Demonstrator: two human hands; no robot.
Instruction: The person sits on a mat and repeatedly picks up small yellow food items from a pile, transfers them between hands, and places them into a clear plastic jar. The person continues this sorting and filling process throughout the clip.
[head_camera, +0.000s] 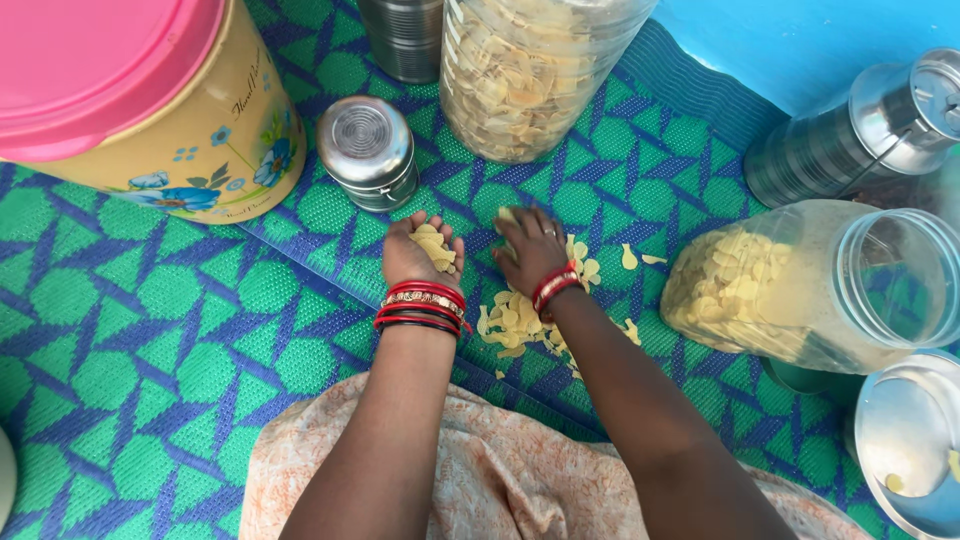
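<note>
A green-and-blue woven mat (150, 350) carried scattered pale chips (512, 318), steel tins (368, 150), plastic jars (800, 285) and a pink-lidded drum (150, 100).
</note>
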